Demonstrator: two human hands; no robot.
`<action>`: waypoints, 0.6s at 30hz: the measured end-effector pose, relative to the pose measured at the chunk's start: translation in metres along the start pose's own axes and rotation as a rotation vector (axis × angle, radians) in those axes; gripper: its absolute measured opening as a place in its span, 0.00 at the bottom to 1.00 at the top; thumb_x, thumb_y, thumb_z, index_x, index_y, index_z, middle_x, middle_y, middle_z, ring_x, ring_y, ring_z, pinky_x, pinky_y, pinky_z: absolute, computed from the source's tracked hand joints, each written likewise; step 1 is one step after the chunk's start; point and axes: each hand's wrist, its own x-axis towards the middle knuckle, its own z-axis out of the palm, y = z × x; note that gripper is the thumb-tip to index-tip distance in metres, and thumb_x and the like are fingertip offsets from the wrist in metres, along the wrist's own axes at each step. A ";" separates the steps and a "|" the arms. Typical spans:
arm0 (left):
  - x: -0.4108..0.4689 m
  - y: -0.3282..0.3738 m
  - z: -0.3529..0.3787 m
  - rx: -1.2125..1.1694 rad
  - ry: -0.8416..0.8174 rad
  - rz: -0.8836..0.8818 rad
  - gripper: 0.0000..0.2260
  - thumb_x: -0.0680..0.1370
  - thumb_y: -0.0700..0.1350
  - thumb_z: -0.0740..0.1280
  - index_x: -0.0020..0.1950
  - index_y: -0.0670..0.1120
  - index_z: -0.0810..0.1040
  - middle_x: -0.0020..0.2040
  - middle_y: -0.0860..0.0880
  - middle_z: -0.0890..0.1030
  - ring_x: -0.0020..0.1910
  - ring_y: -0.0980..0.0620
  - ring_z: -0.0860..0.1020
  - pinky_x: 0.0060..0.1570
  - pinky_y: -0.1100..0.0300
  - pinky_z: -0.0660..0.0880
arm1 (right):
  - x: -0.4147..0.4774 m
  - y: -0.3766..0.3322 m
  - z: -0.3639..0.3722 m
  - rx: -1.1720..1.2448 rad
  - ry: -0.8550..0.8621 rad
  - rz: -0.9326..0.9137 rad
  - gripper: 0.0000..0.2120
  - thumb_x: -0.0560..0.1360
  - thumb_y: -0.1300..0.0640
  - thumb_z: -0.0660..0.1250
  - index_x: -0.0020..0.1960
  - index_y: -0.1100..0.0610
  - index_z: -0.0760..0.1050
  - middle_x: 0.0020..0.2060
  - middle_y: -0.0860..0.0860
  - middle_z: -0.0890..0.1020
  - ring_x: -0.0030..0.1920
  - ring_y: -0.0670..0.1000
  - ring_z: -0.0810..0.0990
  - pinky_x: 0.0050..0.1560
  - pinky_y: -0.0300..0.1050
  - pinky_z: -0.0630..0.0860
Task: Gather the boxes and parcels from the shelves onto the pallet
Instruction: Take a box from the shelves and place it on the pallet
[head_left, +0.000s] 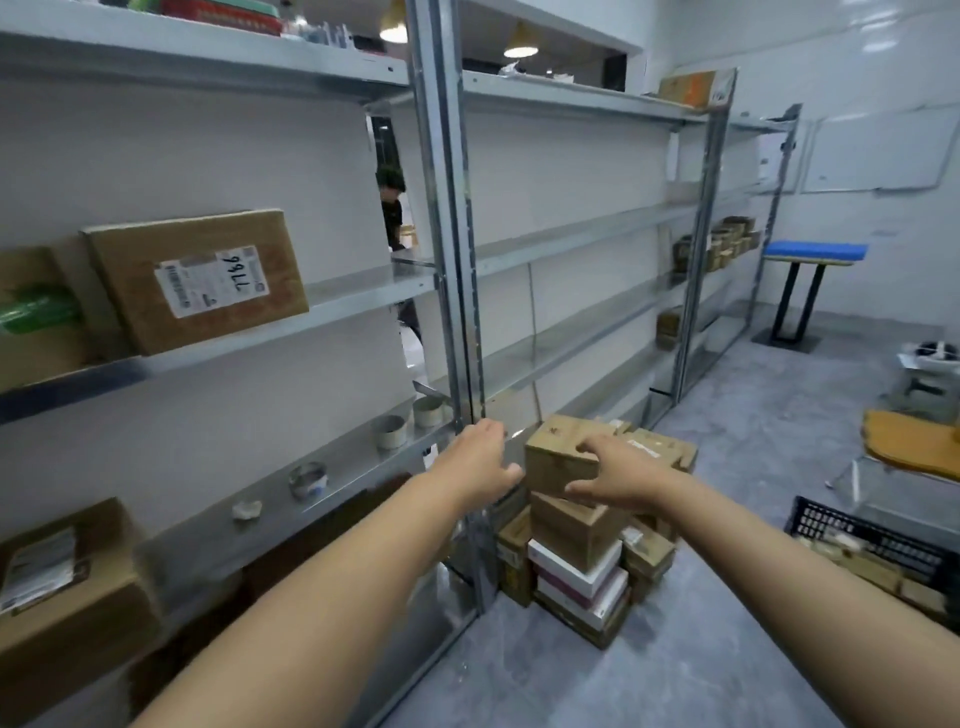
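Observation:
A stack of cardboard and white boxes (576, 561) stands on the floor beside the shelf post. On top sits a brown box (556, 457). My right hand (618, 473) lies over that top box with fingers spread, thumb at its front face. My left hand (478, 462) reaches out just left of the box, fingers extended, next to the metal post; whether it touches the box I cannot tell. A large labelled cardboard box (197, 280) leans on the middle shelf at left. Another brown box (62, 587) sits on the lower shelf at the near left.
Metal shelving (452, 291) runs along the left wall; tape rolls (389, 431) lie on a low shelf. More small boxes (722, 244) sit on far shelves. A black crate (872, 545) of parcels is at right, a blue-topped stool (815, 254) beyond. A person (392, 208) stands behind the shelves.

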 end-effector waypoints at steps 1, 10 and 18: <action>0.015 0.007 0.011 -0.027 -0.010 0.000 0.23 0.77 0.50 0.65 0.70 0.47 0.66 0.68 0.47 0.70 0.65 0.48 0.70 0.62 0.54 0.69 | 0.009 0.017 0.002 0.048 0.003 0.034 0.32 0.71 0.42 0.70 0.71 0.52 0.66 0.68 0.51 0.73 0.65 0.52 0.73 0.65 0.51 0.71; 0.156 0.004 0.080 -0.110 -0.101 -0.041 0.24 0.77 0.50 0.64 0.72 0.47 0.65 0.69 0.47 0.69 0.66 0.46 0.70 0.65 0.51 0.70 | 0.119 0.110 0.013 0.069 0.026 0.158 0.26 0.73 0.47 0.67 0.69 0.53 0.70 0.65 0.51 0.76 0.62 0.52 0.76 0.62 0.52 0.74; 0.316 -0.040 0.151 -0.186 -0.176 -0.031 0.19 0.78 0.50 0.63 0.68 0.49 0.67 0.65 0.49 0.72 0.61 0.49 0.73 0.58 0.53 0.75 | 0.270 0.162 0.024 0.113 -0.006 0.221 0.28 0.73 0.50 0.70 0.71 0.54 0.68 0.68 0.50 0.73 0.67 0.50 0.72 0.65 0.45 0.70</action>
